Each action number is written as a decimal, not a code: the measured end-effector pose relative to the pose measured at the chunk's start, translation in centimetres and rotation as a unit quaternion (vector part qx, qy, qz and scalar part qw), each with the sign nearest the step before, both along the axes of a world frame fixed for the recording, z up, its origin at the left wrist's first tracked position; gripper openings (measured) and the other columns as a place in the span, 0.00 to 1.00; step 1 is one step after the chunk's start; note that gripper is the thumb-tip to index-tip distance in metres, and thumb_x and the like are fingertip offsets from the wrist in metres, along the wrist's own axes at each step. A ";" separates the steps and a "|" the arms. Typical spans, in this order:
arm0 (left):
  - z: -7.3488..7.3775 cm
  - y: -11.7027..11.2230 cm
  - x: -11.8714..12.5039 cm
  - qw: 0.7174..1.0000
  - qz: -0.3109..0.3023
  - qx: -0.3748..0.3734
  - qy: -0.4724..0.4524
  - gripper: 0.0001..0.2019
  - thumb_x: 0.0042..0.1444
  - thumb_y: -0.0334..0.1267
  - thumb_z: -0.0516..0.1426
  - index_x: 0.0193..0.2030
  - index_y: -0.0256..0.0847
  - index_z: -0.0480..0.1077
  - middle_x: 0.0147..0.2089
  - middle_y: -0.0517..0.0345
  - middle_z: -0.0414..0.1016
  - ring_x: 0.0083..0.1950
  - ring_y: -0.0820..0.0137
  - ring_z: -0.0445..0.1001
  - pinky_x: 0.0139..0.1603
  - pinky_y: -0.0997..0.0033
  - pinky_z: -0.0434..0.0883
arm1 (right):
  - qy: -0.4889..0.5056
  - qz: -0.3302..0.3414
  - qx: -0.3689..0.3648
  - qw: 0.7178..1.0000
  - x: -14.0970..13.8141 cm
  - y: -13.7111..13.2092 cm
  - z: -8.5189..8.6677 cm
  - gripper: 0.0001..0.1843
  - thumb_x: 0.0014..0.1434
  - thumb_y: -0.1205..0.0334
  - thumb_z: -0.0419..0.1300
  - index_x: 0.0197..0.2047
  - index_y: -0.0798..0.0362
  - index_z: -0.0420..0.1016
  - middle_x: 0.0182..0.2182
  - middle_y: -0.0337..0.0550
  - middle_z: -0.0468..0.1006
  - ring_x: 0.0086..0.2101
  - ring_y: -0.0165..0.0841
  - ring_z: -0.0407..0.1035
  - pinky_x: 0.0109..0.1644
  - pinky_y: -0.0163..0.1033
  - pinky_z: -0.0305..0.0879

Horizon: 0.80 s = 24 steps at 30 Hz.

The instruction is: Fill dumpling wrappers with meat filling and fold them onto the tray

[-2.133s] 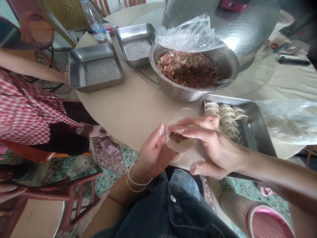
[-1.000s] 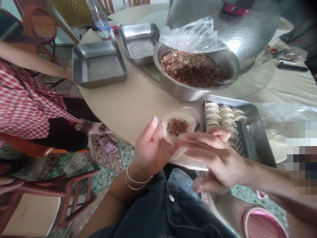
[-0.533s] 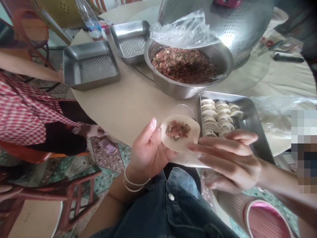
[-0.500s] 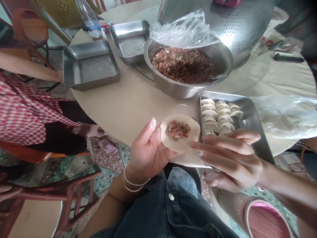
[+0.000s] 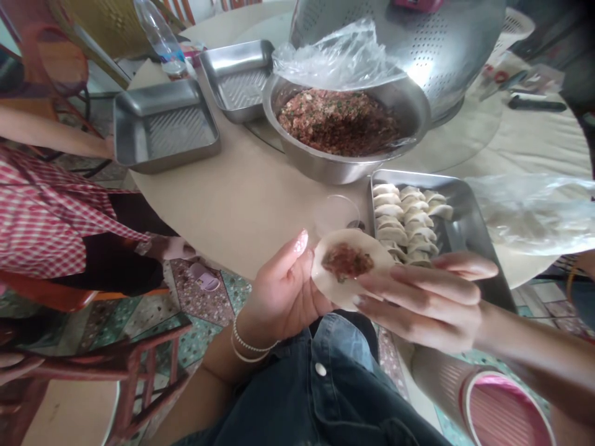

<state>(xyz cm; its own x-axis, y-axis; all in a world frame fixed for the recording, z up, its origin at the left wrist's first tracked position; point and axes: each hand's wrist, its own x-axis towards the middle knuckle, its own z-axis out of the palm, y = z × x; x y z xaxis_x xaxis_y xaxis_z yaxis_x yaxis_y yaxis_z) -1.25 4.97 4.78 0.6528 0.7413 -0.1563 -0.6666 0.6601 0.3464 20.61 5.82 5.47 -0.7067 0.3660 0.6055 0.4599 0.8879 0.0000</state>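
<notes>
Wrapper [image 5: 325, 280]: thin dough round with filling [image 5: 348, 260] at centre, cradled in the cupped left hand [image 5: 283, 291] at the bench [image 5: 260, 198] edge; the open right hand [image 5: 432, 303] is laid fingertips-first on its rim. Judged light, limp, easily torn; best gripped by the bare rim.

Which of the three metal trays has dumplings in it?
The tray beside the right hand holds rows of folded dumplings; the two trays farther left show bare ribbed bottoms.
</notes>
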 end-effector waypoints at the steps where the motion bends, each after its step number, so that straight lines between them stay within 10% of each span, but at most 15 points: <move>1: -0.1 0.0 0.1 1.000 0.002 0.003 0.001 0.29 0.66 0.51 0.39 0.64 0.35 0.62 0.60 0.41 0.72 0.69 0.50 0.61 0.66 0.47 0.61 | 0.018 0.022 0.047 0.998 -0.5 0.2 0.1 0.10 0.60 0.66 0.60 0.37 0.40 0.79 0.39 0.25 0.81 0.36 0.28 0.65 0.44 0.43 0.49; 24: -0.9 -0.3 -0.2 0.983 0.003 0.165 0.080 0.23 0.66 0.51 0.46 0.55 0.41 0.74 0.63 0.51 0.71 0.71 0.55 0.59 0.69 0.56 0.59 | 0.085 -0.103 -0.039 0.990 -2.9 0.8 0.7 0.18 0.55 0.54 0.66 0.50 0.33 0.74 0.47 0.39 0.72 0.46 0.40 0.66 0.49 0.51 0.64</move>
